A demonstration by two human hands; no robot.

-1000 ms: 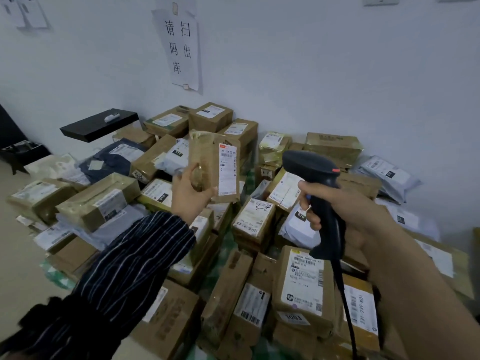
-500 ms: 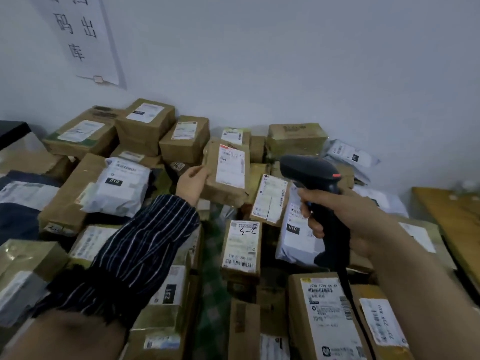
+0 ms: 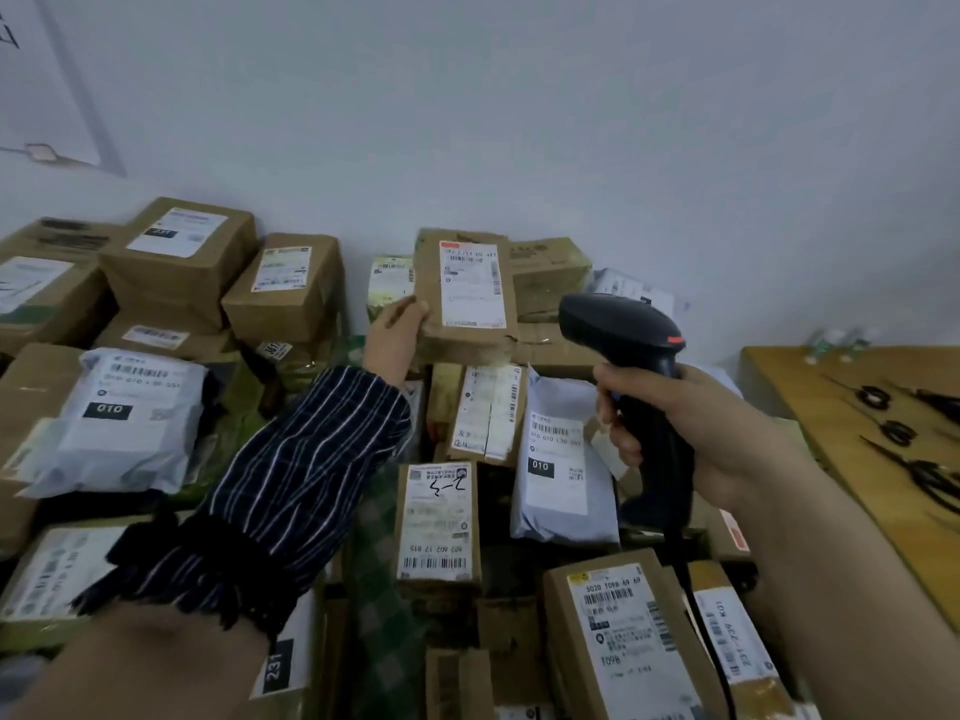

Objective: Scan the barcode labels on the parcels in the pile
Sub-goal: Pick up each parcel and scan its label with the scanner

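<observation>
Pale bare wall (image 3: 519, 122) behind, paper notice (image 3: 47, 96) at far left. Pinched by its lower left corner in the left hand (image 3: 392, 335), striped sleeve (image 3: 291, 485) below: a brown parcel (image 3: 470, 340), upright at the far side of the pile (image 3: 176, 262), white barcode label (image 3: 471, 285) facing out. Just right of that grip, clenched in the right hand (image 3: 691, 423): a black scanner (image 3: 628, 356), head beside the parcel. Beneath both grips, cartons and grey mailer bags (image 3: 563, 491) heaped label-up. Right of the scanner hand, a wooden table (image 3: 810, 387) with black scissors (image 3: 935, 475).

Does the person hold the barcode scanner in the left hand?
No, the right hand grips the black scanner, while the left hand holds a brown parcel.
</observation>
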